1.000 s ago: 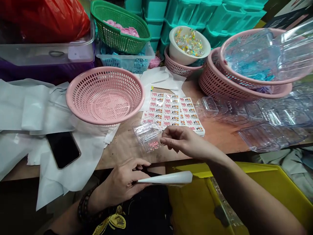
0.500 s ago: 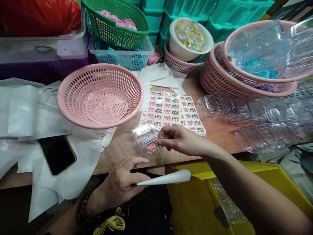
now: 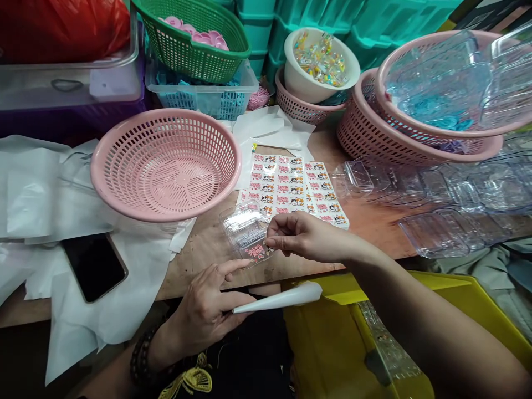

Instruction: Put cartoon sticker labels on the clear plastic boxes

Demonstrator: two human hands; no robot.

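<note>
Now, head view | my left hand (image 3: 208,307) pinches white sheet (image 3: 282,298) | my right hand (image 3: 303,236) pinches sticker (image 3: 256,252) at clear case (image 3: 240,223), on table (image 3: 203,246) | white bowl (image 3: 305,88): colourful wrapped bits (image 3: 323,65) | green basket (image 3: 199,57): pink pieces (image 3: 200,36)

From the wearer's head, one close camera looks forward and down over both hands and the cluttered tabletop (image 3: 199,252).

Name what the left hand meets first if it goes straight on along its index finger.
The left hand would likely meet the clear case first; whether they already touch is unclear.
</note>
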